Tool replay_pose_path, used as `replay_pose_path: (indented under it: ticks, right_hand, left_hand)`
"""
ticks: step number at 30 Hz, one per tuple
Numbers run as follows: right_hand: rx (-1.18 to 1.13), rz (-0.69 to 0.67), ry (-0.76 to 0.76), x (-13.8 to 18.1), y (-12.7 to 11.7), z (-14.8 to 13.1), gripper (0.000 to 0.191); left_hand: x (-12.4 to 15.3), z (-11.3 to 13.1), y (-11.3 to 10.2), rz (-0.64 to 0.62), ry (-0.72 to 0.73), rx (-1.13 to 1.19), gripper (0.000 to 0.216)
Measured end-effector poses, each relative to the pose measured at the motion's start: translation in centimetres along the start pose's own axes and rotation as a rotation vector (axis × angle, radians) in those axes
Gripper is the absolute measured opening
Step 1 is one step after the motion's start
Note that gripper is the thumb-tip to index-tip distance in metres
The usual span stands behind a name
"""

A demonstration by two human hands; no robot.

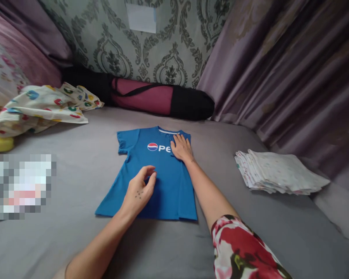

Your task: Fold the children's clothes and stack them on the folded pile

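A small blue T-shirt with a white, red and blue logo lies flat on the grey bed sheet, its right side folded inward. My right hand lies flat and open on the shirt's chest, covering part of the logo lettering. My left hand rests over the shirt's middle with its fingers curled loosely and the thumb near the fingertips; I cannot make out any cloth between them.
A stack of folded white patterned cloths lies to the right. A colourful printed cloth is heaped at the far left. A rolled maroon mat in a black bag lies along the patterned wall. Purple curtains hang on the right.
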State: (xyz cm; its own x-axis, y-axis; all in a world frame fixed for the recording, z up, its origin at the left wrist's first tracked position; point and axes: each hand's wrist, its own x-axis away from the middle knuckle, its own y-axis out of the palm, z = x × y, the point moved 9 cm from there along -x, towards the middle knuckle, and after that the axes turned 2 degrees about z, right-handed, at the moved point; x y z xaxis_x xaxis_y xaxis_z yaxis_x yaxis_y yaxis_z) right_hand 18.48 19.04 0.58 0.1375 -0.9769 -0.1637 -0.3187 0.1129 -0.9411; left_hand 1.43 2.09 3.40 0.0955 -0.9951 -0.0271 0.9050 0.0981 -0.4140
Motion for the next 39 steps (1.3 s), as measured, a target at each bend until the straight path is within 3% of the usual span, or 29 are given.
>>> replay_pose_path:
  ticks: [4,7,10,13,22,27,30,35,39]
  right_hand:
    - [-0.22,0.068,0.086,-0.1,-1.9,1.7,0.05]
    - [-0.279,0.108,0.097,2.2,-3.4,2.5,0.052]
    - [-0.152,0.024,-0.035,6.5,-3.3,1.2,0.054]
    - [-0.019,-0.081,-0.054,10.3,-2.2,0.1,0.063]
    - [0.021,-0.142,-0.026,11.7,-2.9,-0.9,0.063]
    - [-0.017,-0.206,-0.156,17.4,-3.3,-3.7,0.065]
    - [-0.025,-0.214,-0.152,19.8,-3.2,-4.6,0.063]
    - [-0.016,-0.197,-0.139,19.9,-3.1,-4.7,0.061]
    - [0.001,-0.197,-0.145,19.8,-3.0,-4.5,0.062]
  left_hand:
    - [-0.4,-0.9,0.1,0.006,-0.006,0.053,0.035]
    - [-0.6,-1.2,0.0,0.013,-0.001,0.065,0.035]
    - [-0.7,-1.5,0.1,0.016,-0.004,0.067,0.035]
    - [-0.8,-1.8,0.5,0.003,-0.017,0.076,0.036]
    - [-0.8,-1.6,0.2,0.007,0.03,0.049,0.036]
    - [-1.0,-1.5,0.0,0.026,0.058,0.06,0.034]
    - [-0.9,-1.5,0.1,0.016,0.05,0.05,0.033]
    - [-0.8,-0.6,-0.4,0.029,0.057,-0.025,0.033]
    - [-1.5,-0.4,-3.0,0.108,0.058,-0.234,0.03]
